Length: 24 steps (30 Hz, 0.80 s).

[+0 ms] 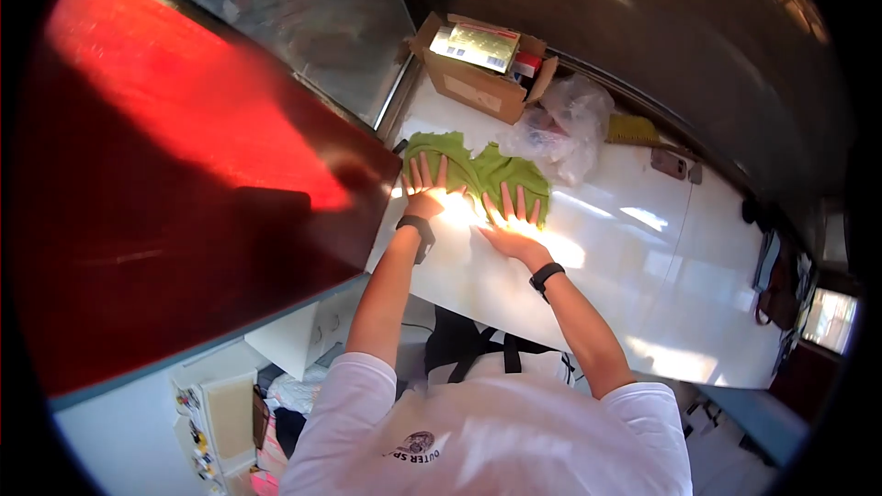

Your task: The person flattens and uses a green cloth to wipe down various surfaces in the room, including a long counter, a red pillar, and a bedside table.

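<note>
A crumpled green cloth [478, 170] lies spread on the white tabletop [634, 257]. My left hand [425, 188] rests on the cloth's left part, its fingers stretched out and apart. On the right part of the cloth, my right hand [514, 220] lies flat, fingers spread. Both palms press down rather than grip. Bright sunlight between the hands washes out the thumbs and the cloth's near edge. Each wrist wears a black band, the left one with a watch [421, 235].
Behind the cloth stands an open cardboard box [473, 87] with packages inside. Beside it are a clear plastic bag [574, 129], a yellow object [632, 129] and a phone-like item [669, 163]. A red panel [184, 147] borders the table's left. Dark items [776, 266] sit at the far right.
</note>
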Each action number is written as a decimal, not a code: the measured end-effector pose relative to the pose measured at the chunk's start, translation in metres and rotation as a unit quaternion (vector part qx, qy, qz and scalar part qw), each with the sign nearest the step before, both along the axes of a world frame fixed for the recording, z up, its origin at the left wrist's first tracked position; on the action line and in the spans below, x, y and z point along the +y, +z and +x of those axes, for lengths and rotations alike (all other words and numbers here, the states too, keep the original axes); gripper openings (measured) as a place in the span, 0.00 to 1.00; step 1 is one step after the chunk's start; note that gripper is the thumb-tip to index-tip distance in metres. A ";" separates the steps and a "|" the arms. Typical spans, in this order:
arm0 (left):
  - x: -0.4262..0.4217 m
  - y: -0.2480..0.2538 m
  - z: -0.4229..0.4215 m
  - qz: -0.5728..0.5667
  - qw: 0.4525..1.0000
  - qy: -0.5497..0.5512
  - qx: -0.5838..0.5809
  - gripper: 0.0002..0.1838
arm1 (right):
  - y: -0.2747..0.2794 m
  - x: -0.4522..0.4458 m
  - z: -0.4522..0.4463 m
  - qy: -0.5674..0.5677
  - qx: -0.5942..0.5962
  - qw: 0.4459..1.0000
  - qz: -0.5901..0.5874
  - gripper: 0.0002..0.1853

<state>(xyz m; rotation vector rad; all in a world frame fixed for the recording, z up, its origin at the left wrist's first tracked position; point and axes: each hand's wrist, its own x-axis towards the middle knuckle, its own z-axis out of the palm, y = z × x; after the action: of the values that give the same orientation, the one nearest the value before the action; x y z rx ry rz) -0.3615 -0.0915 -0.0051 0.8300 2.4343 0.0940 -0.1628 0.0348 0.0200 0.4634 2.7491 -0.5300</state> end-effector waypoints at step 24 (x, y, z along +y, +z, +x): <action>-0.096 0.002 0.094 0.112 0.976 -0.127 0.137 0.40 | 0.012 -0.088 0.052 -0.042 0.071 0.995 -0.057 0.34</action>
<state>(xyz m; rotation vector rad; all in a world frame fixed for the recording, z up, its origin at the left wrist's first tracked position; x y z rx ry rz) -0.2678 -0.1875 -0.0035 1.3253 2.5772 0.1684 -0.1110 -0.0529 0.0321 0.5338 2.8221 -0.7649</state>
